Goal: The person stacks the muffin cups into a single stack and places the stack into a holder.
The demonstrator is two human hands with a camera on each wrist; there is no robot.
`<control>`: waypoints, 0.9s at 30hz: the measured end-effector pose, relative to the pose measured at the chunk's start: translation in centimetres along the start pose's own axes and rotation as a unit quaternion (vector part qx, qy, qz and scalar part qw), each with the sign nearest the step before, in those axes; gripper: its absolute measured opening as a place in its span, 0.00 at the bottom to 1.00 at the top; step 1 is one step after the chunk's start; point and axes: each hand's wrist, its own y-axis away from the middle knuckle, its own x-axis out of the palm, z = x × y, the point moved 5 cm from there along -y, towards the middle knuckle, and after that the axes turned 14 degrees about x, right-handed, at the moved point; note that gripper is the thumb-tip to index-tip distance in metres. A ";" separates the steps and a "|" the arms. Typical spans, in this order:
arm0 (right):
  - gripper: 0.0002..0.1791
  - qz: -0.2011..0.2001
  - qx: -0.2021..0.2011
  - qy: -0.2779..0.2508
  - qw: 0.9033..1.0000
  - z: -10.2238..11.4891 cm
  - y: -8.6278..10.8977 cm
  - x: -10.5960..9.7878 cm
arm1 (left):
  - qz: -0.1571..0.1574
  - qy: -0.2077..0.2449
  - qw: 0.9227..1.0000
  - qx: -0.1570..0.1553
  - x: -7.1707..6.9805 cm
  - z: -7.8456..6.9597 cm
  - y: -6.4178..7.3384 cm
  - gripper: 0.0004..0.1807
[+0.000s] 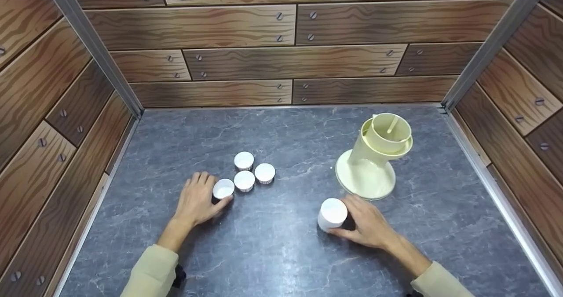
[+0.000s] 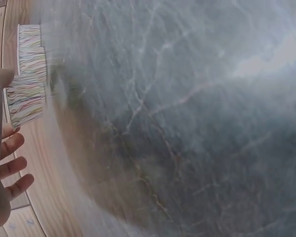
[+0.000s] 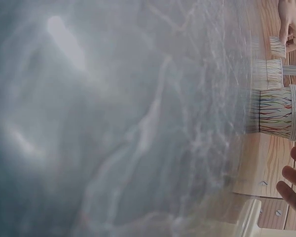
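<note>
My left hand [image 1: 196, 200] holds a small paper baking cup [image 1: 223, 189] between thumb and fingers. The cup has a white inside and coloured squiggly lines on its side, as the left wrist view shows [image 2: 25, 101]. Three similar cups [image 1: 244, 181] stand close together just right of it. Further right, my right hand [image 1: 367, 221] has its thumb and index finger at the sides of a taller stack of nested baking cups [image 1: 332, 214]. That stack [image 3: 276, 112] is upright on the table in the right wrist view, the other fingers [image 3: 291, 195] spread beside it.
Behind the right hand stands a pale yellow plastic stand [image 1: 366, 180] with a round base and an open tube on top. The grey marbled table [image 1: 281, 253] is bordered by wood-patterned walls [image 1: 237, 28] and metal edge rails [image 1: 501, 191].
</note>
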 end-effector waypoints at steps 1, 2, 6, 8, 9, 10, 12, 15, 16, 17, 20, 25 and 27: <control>0.37 -0.002 -0.001 0.000 1.000 0.0 0.0 0.0 | -0.002 -0.001 1.000 0.003 -0.1 -0.1 0.0 0.34; 0.37 -0.003 -0.003 0.001 1.000 0.0 0.0 0.0 | -0.005 -0.001 1.000 0.005 -0.3 -0.1 0.0 0.34; 0.37 -0.004 -0.006 0.003 1.000 -0.1 0.0 0.0 | -0.015 0.000 1.000 0.012 -0.9 -0.4 -0.2 0.34; 0.37 -0.003 -0.007 0.003 1.000 0.0 -0.1 0.0 | -0.020 -0.002 1.000 0.013 -1.2 -0.4 -0.2 0.34; 0.37 -0.004 -0.008 0.002 1.000 0.0 -0.1 0.0 | -0.021 -0.003 1.000 0.014 -1.3 -0.5 -0.2 0.34; 0.37 -0.004 -0.009 0.002 1.000 0.0 -0.1 0.0 | -0.023 -0.005 1.000 0.014 -1.5 -0.5 -0.3 0.34; 0.37 -0.003 -0.010 0.002 1.000 0.0 -0.1 0.0 | -0.026 -0.005 1.000 0.015 -1.7 -0.7 -0.3 0.34; 0.37 -0.005 -0.009 0.001 1.000 0.0 0.0 -0.1 | -0.025 -0.003 1.000 0.017 -1.9 -0.9 -0.5 0.34; 0.37 -0.005 -0.010 0.002 1.000 0.0 0.0 -0.1 | -0.026 -0.003 1.000 0.017 -1.9 -1.0 -0.5 0.34; 0.37 -0.006 -0.010 0.002 1.000 0.0 -0.1 -0.1 | -0.026 -0.002 1.000 0.018 -2.0 -1.2 -0.5 0.34; 0.37 -0.008 -0.011 0.004 1.000 0.0 -0.1 -0.1 | -0.025 0.000 0.999 0.019 -2.1 -1.5 -0.7 0.34; 0.37 -0.004 -0.004 0.005 1.000 0.1 0.0 0.0 | -0.034 0.003 0.999 0.031 -2.5 -2.2 -1.0 0.35; 0.37 -0.001 -0.001 0.004 1.000 0.1 0.0 -0.1 | -0.039 0.000 0.998 0.039 -2.6 -2.6 -1.1 0.35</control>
